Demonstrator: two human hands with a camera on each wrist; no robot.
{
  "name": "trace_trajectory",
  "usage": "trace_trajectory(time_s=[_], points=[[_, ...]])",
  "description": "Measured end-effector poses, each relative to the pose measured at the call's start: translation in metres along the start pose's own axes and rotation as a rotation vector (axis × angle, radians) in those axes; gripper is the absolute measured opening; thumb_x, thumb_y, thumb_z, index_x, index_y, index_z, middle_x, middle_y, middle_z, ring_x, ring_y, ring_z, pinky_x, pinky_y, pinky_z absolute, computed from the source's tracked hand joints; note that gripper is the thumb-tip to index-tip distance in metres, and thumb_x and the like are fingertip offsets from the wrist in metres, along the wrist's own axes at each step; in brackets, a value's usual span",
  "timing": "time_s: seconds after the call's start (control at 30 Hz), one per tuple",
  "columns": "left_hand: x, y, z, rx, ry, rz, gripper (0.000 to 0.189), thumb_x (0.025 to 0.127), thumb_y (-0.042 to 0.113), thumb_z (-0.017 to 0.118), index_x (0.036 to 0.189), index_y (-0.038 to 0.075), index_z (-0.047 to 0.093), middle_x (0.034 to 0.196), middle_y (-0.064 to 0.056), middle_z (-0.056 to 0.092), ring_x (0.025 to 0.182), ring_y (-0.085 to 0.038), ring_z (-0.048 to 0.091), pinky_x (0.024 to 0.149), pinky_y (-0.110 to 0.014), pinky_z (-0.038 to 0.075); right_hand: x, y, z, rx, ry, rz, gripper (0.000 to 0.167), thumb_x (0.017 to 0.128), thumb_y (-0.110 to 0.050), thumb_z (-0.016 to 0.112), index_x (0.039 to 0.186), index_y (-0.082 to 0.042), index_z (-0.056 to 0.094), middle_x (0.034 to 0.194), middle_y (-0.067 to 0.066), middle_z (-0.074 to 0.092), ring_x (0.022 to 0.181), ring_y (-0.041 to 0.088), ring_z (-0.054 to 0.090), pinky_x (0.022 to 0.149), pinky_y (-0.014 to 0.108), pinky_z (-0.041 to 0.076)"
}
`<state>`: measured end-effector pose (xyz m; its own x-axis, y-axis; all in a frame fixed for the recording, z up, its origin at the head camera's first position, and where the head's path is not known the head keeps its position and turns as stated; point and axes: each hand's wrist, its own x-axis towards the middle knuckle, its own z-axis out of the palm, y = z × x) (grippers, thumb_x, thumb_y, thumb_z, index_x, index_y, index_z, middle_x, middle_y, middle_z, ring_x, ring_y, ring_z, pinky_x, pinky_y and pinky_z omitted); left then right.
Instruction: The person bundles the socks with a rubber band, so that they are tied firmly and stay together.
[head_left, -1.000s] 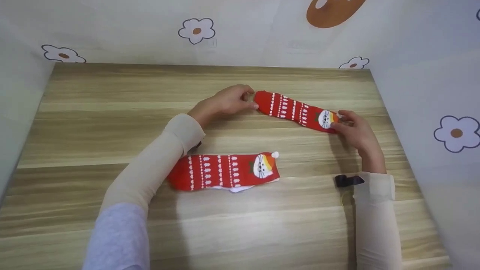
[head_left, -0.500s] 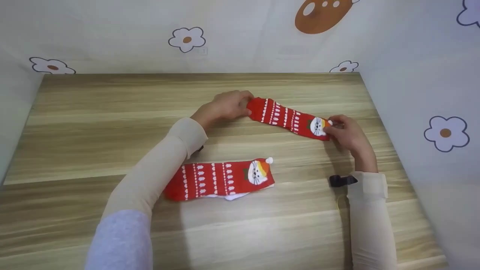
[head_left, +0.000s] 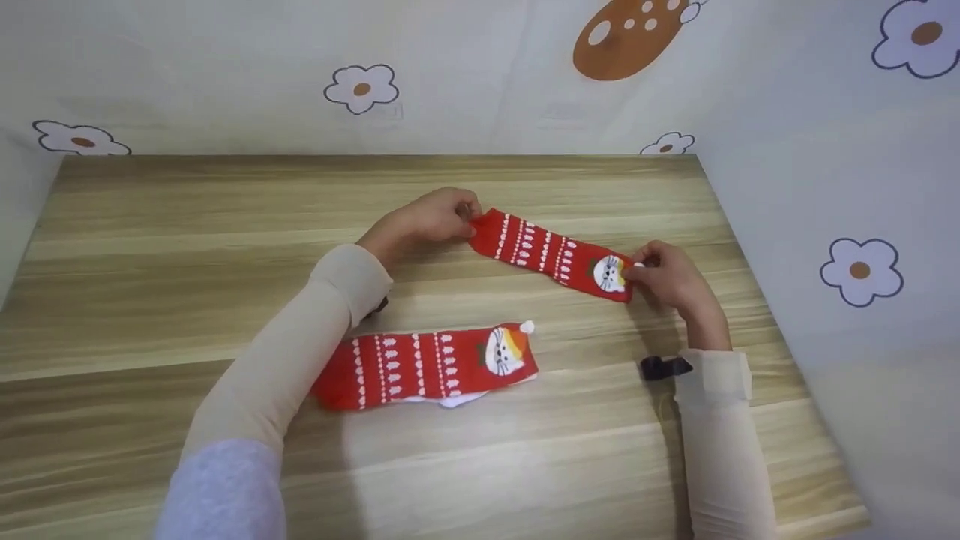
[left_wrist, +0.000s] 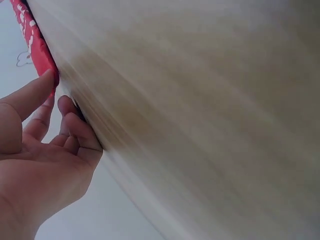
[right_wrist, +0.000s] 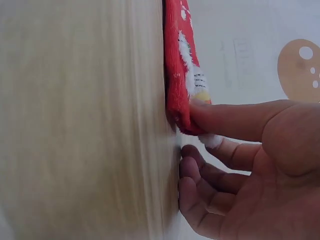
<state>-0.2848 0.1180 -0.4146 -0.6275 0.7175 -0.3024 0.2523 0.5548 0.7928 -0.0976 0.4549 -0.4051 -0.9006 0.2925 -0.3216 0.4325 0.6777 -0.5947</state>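
Note:
A red sock (head_left: pixel 532 251) with white patterned rows and a cat face near its cuff stretches between both hands over the far part of the table. My left hand (head_left: pixel 437 215) pinches its toe end between thumb and fingers. At the cuff, my right hand (head_left: pixel 671 276) pinches the edge beside the cat face and white pompom. The right wrist view shows the thumb on the cuff of the sock (right_wrist: pixel 180 85), close to the tabletop. Nearer the front lies a matching red sock (head_left: pixel 427 367), flat, with white material showing below it; the left forearm covers part of its toe.
The wood-grain table (head_left: pixel 600 450) meets a pale wall (head_left: pixel 465 90) with printed flowers at the back and another at the right. A black strap piece (head_left: pixel 664 367) sticks out at the right cuff.
The head view has shifted, so everything sits lower and further left. Both hands keep hold of the sock, whose toe end now looks more pulled to a point at the left hand.

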Motion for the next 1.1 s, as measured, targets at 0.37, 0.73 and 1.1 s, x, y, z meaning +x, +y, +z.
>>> trace_trajectory(time_s=[0.37,0.73,1.1], points=[[-0.01,-0.008,-0.006,-0.31,0.105,0.017,0.008,0.098,0.005,0.059,0.105,0.006,0.059,0.099,-0.008,0.067,0.091,-0.023,0.057,0.08,-0.029,0.05,-0.005,-0.014,-0.007,0.045,0.014,-0.061,0.023,0.101,-0.021,0.064,0.112,-0.004,0.054,0.119,0.018,0.067,0.107,0.025,0.057,0.083,0.025,0.047],[-0.039,-0.013,-0.027,-0.397,0.212,0.036,0.01,0.095,0.008,0.062,0.105,0.007,0.061,0.11,-0.012,0.071,0.096,-0.025,0.067,0.096,-0.045,0.057,-0.021,-0.042,-0.013,0.111,0.016,-0.169,0.026,0.102,-0.027,0.065,0.112,-0.007,0.052,0.109,0.013,0.078,0.1,0.015,0.067,0.086,0.029,0.047],[-0.078,-0.012,-0.034,-0.373,0.252,0.049,0.031,0.1,0.022,0.066,0.13,0.016,0.072,0.124,-0.002,0.072,0.11,-0.022,0.065,0.105,-0.05,0.052,-0.033,-0.053,-0.012,0.104,0.027,-0.238,0.036,0.102,-0.034,0.064,0.126,-0.008,0.057,0.115,0.012,0.077,0.1,0.014,0.069,0.09,0.023,0.051]])
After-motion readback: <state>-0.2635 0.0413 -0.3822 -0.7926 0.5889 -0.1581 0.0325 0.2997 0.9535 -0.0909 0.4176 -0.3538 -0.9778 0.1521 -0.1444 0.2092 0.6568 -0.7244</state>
